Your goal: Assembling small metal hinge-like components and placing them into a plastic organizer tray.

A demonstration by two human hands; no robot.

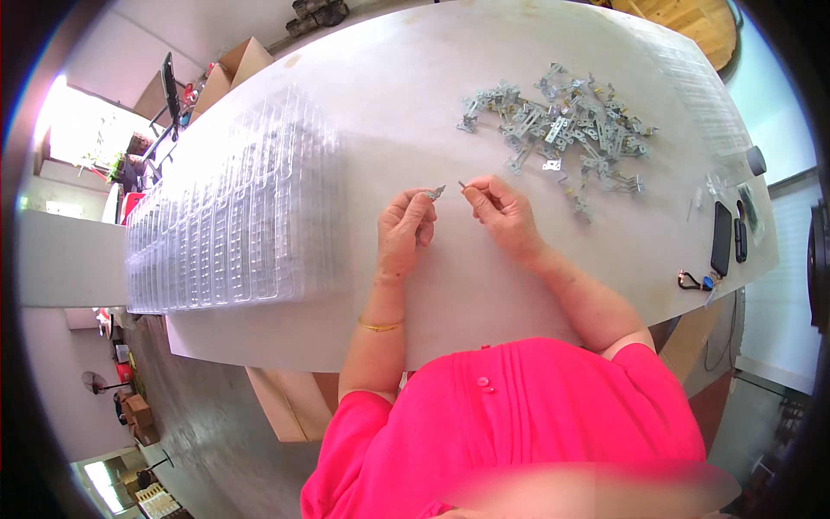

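Note:
Over the middle of the white table, my left hand (405, 227) pinches a small metal bracket (437, 193) between thumb and fingers; part of it is hidden by the fingers. Just to the right, my right hand (503, 214) is closed in a pinch on a thin, dark, pin-like piece (462, 185), too small to name surely. The two held pieces face each other with a narrow gap between them. Beyond my right hand lies a loose pile of metal brackets (562, 130), some with brass-coloured parts.
Tall stacks of clear plastic trays (233, 208) cover the table's left side, with more clear trays (700, 78) at the far right. A black phone (721, 238), a dark slim case (740, 238) and keys (696, 280) lie near the right edge. A cardboard box (290, 402) stands below the front edge.

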